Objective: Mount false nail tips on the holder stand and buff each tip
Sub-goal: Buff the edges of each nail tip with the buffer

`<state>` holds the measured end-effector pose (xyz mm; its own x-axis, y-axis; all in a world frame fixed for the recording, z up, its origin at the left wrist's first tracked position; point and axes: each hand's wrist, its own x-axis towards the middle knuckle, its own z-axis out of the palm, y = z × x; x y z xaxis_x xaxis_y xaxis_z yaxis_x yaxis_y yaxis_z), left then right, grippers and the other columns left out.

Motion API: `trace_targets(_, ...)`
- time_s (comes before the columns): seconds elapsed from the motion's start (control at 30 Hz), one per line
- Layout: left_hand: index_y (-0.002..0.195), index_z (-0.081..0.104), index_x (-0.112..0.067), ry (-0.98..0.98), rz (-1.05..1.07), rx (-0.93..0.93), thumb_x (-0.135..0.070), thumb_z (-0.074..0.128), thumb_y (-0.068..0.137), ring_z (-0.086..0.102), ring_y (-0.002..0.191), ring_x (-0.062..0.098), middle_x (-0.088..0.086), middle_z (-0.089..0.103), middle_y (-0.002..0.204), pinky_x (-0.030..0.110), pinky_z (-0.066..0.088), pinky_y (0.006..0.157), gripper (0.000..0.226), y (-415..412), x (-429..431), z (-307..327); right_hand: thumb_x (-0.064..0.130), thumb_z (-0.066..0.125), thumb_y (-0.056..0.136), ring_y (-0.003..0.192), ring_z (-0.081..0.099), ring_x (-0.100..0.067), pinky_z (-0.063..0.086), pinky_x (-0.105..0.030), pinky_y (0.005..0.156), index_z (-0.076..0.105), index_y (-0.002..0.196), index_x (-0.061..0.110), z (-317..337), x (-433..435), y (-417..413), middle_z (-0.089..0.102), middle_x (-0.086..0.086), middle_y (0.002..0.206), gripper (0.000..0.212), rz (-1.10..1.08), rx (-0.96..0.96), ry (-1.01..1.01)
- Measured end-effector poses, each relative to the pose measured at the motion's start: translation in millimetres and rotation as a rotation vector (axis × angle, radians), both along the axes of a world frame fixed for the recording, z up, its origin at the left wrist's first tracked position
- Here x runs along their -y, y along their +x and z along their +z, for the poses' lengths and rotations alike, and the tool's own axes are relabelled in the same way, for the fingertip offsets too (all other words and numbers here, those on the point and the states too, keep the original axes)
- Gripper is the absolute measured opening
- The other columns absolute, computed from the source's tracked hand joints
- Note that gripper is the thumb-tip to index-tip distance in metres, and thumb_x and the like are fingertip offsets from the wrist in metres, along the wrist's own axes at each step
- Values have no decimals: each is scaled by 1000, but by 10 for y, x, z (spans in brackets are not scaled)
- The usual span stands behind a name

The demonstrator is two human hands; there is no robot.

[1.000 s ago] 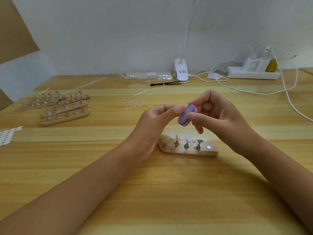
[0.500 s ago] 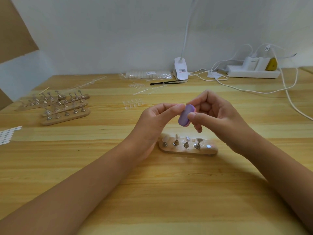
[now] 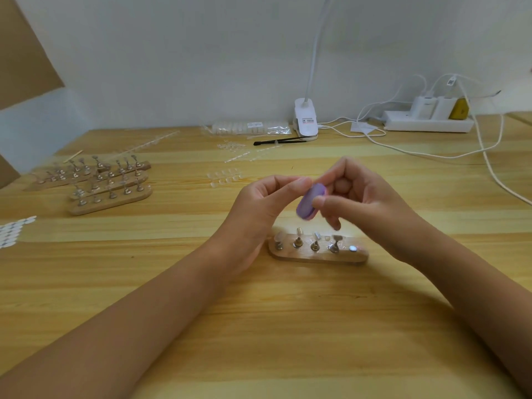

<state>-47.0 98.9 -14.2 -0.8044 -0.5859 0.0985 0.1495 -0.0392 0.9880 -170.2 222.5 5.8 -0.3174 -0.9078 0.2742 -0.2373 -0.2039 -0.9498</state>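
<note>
head view, purple buffer (image 3: 310, 201) tilted upright, top rightward

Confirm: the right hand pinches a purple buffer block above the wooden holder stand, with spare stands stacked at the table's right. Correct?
No. The head view shows the spare stands stacked at the table's left, not its right. The rest holds: the right hand pinches the purple buffer block above the wooden holder stand.

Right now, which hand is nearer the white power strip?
Right. The right hand, holding the purple buffer, is nearer the camera and left of the power strip; the left hand is even farther left.
</note>
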Motion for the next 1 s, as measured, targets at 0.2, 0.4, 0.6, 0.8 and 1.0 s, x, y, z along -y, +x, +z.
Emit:
trace_targets(0.2,94,71,-18,-3,15,8,-43,71,71,66,102,1,-5,75,98,18,40,89,33,-12,9,-8,-2,60,90,57,52,-13,45,-24,55,53,95,9,2,23,-30,66,-8,74,14,-123,87,-111)
trace_targets(0.4,100,71,-14,-1,16,4,-44,71,72,66,102,1,-2,75,102,14,42,86,40,2,19,3,0,61,90,57,52,-12,46,-24,56,54,96,8,-7,18,-23,65,-5,72,12,-51,32,-43)
trace_targets(0.6,97,71,-17,-10,25,15,-46,71,70,66,102,2,-3,75,100,21,40,90,39,-3,13,-6,5,63,88,58,52,-12,46,-23,56,53,98,6,-7,7,-18,68,0,71,15,11,-2,4)
trace_targets(0.8,97,71,-16,-7,23,5,-45,71,69,66,102,2,-1,75,102,15,41,86,41,-7,17,-7,0,61,90,57,51,-11,45,-23,54,53,97,7,12,11,-29,67,0,70,13,-69,50,-73)
trace_targets(1.0,98,71,-15,1,21,-3,-44,71,70,66,101,-1,-4,75,100,4,43,77,40,-7,19,1,0,61,90,56,51,-11,45,-23,54,53,95,10,8,30,-29,67,1,69,14,-111,78,-115)
